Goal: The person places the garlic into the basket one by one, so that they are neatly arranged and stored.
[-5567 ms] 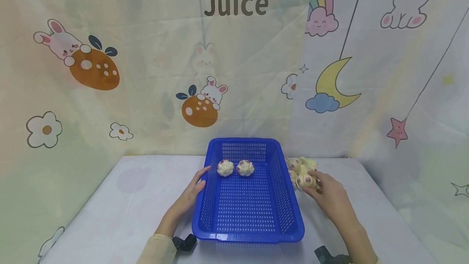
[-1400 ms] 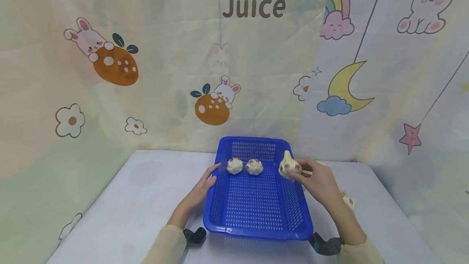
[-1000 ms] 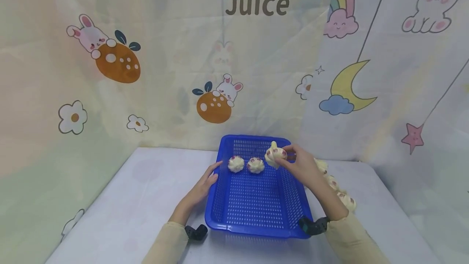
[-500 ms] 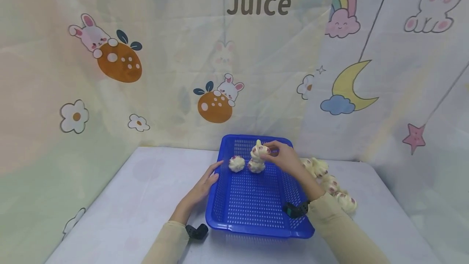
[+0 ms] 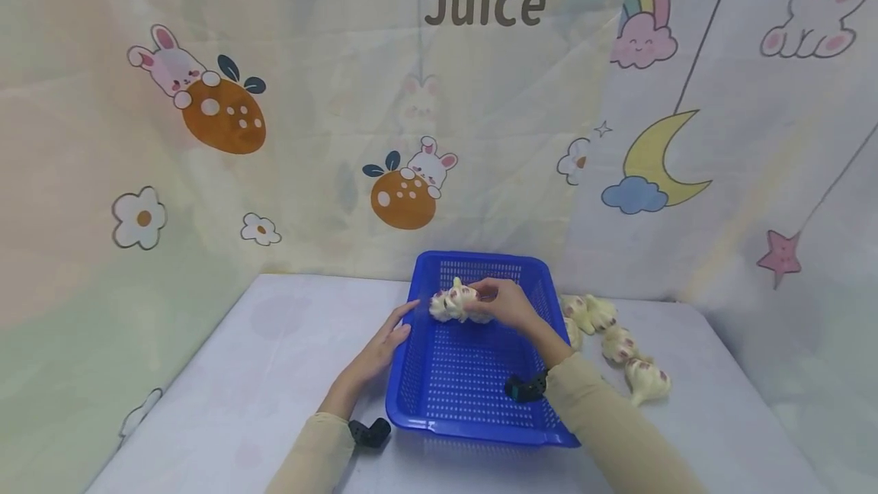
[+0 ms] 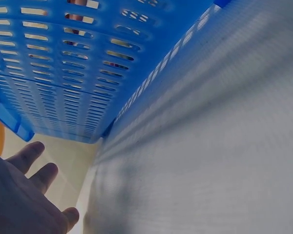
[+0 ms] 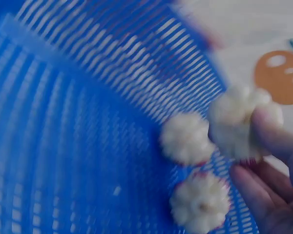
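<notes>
My right hand (image 5: 504, 302) pinches a garlic bulb (image 5: 459, 296) between thumb and fingers over the far part of the blue basket (image 5: 480, 433). In the right wrist view this held bulb (image 7: 239, 119) is beside two other garlic bulbs, a farther one (image 7: 184, 138) and a nearer one (image 7: 201, 202), which lie in the basket. From the head, the held bulb partly covers both. My left hand (image 5: 376, 349) rests with extended fingers against the basket's left rim. The left wrist view shows the fingers of that hand (image 6: 24, 195) beside the slotted basket wall (image 6: 73, 63).
Several more garlic bulbs (image 5: 648, 380) lie on the white table (image 5: 288, 372) to the right of the basket, some partly hidden behind its wall. A printed curtain (image 5: 309, 97) hangs behind the table. Each wrist wears a black camera (image 5: 370, 433).
My right hand has picked up a garlic bulb from the group right of the basket and carried it left, over the two bulbs inside. My left hand has stayed at the rim.
</notes>
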